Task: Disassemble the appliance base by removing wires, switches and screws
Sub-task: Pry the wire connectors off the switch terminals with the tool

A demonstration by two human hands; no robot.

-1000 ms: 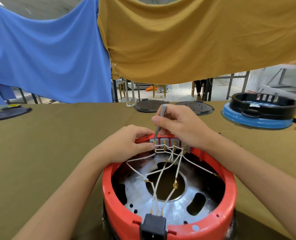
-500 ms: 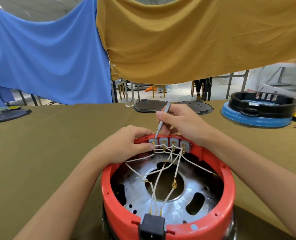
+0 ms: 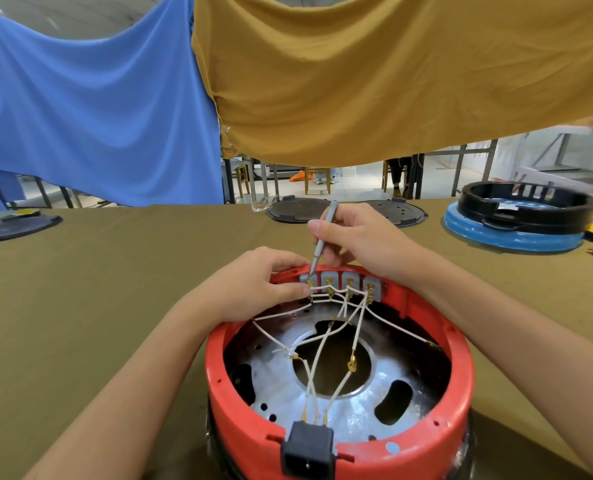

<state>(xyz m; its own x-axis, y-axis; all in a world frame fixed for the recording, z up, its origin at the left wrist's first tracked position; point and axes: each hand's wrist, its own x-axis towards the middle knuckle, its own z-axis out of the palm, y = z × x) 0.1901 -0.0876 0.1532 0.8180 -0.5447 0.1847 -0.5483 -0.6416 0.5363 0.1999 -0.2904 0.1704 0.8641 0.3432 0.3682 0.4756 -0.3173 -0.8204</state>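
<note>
Pinching a grey screwdriver [image 3: 323, 239] in the right hand [image 3: 361, 242]; left hand [image 3: 260, 284] gripping the red base [image 3: 340, 445] rim.

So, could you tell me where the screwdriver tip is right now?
In the head view, the screwdriver, held by the right hand, touches the leftmost grey switch on the red base's far rim.

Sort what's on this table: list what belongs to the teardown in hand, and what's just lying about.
In the job:
round red plastic appliance base
thin white wires
row of grey switches
slim grey screwdriver
left hand, right hand

Lying about:
two dark round lids
black ring on blue disc
flat dark plate, far left
</note>
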